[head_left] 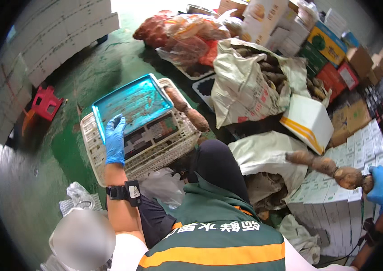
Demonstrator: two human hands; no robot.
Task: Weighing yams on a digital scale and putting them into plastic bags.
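My left hand (115,142), in a blue glove, lies at the near left edge of a blue tray (148,95), its fingers stretched over the dirty surface. That tray sits on a scale with a dark keypad panel (150,135), which stands on white plastic crates (93,135). Far to the right, my right hand (382,186), also gloved in blue, is closed round one end of a long, brown, jointed lotus root (349,177). The root points left, held above white boxes. Another lotus root (187,108) lies along the right side of the crate, behind the scale.
A large white woven sack (241,92) full of roots stands ahead right, beside a white foam box (308,119). Another sack (270,149) lies near my knee. White cartons (327,203) are stacked at right. A red stool (47,104) stands left on the green floor.
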